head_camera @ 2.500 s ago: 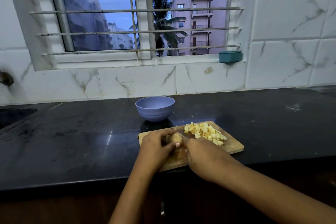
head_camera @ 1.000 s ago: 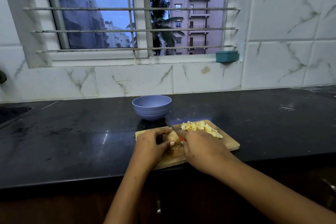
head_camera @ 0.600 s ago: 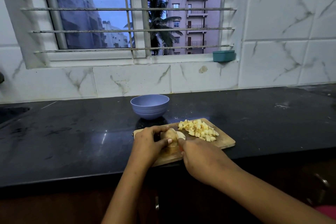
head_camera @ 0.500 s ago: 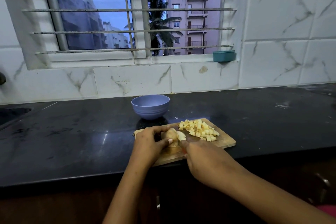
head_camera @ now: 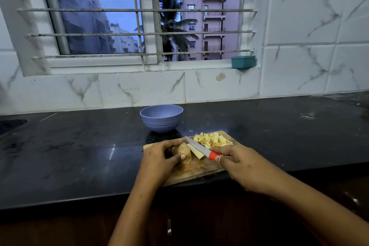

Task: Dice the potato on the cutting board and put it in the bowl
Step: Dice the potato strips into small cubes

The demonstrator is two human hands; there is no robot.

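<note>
Unpeeled potato [head_camera: 185, 151] end on the cutting board [head_camera: 199, 168], steadied for the knife [head_camera: 199, 149].

The left hand [head_camera: 159, 158] curls round the potato, thumb on its near side, and a pale slice [head_camera: 196, 153] leans just beside its cut face. The right hand [head_camera: 239, 164] grips the knife's red handle, with the blade slanting over that slice toward the far side of the board. A heap of diced pieces [head_camera: 212, 140] sits at the board's far right corner. Behind the board on the black countertop [head_camera: 79, 156] stands a lilac bowl [head_camera: 161, 119], and a teal tub [head_camera: 243, 62] perches on the window ledge.
</note>
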